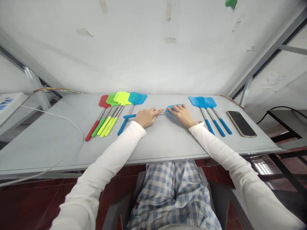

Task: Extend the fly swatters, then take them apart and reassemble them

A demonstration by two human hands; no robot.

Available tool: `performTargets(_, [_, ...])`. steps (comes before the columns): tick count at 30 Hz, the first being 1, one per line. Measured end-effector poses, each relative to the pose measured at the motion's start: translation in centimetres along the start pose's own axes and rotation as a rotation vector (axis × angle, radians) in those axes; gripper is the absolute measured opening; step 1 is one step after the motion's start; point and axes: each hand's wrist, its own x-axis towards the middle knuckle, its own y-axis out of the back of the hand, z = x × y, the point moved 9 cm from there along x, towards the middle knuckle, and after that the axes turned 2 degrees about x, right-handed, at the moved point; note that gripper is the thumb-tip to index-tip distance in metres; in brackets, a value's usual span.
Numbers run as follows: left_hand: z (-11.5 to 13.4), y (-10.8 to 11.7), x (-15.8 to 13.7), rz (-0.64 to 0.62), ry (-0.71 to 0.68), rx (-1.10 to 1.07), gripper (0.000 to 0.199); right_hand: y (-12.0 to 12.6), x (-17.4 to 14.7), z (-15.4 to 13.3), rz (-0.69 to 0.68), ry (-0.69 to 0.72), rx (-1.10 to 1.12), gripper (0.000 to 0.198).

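Grey table [168, 143] against white wall [148, 57]

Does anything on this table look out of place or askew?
Yes: one blue swatter lies crosswise between the left hand and right hand, while the mixed-colour group and blue group lie lengthwise in fans.

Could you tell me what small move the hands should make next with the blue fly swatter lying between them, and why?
Probably lift the blue fly swatter clear of the table. The left hand has its grip on the handle end and the right hand rests on the head, while it lies flat between the mixed-colour swatters and the three blue swatters.
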Motion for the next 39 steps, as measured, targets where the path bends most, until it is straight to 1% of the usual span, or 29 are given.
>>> performTargets(8, [0.0, 0.3, 0.0, 0.030, 0.035, -0.038, 0.043, 0.7, 0.1, -0.5, 0.068, -0.004, -0.081, 0.038])
performTargets(12, [-0.1, 0.2, 0.0, 0.044, 0.043, -0.051, 0.042, 0.9, 0.0, -0.4, 0.096, -0.003, -0.082, 0.039])
performTargets(15, [0.0, 0.2, 0.0, 0.051, 0.040, -0.048, 0.042, 0.9, 0.1, -0.4, 0.096, -0.015, -0.041, 0.039])
performTargets(19, [0.3, 0.3, 0.1, 0.070, 0.040, -0.063, 0.042, 1.1, 0.7, -0.5, 0.077, -0.048, 0.069, 0.035])
performTargets(23, [0.5, 0.4, 0.2, 0.083, 0.044, -0.054, 0.043, 2.1, 1.0, -1.5, 0.103, -0.005, 0.201, 0.035])
performTargets(26, [0.8, 0.4, 0.3, 0.094, 0.010, -0.027, 0.043, 2.5, 1.0, -1.5, 0.127, 0.007, 0.269, 0.036])
performTargets(29, [1.5, 0.6, 0.3, 0.129, -0.052, 0.006, 0.043, 2.5, 0.9, -0.9, 0.140, 0.017, 0.301, 0.032])
performTargets(32, [2.1, 1.0, 0.3, 0.169, -0.092, 0.002, 0.044, 2.6, 0.9, -0.5, 0.151, 0.071, 0.321, 0.030])
performTargets(35, [2.2, 1.1, 0.3, 0.183, -0.087, -0.032, 0.045, 2.8, 0.9, -0.2, 0.159, 0.079, 0.319, 0.031])
performTargets(39, [1.8, 0.8, 0.3, 0.136, -0.035, -0.062, 0.043, 2.9, 1.0, -0.1, 0.164, 0.064, 0.297, 0.028])
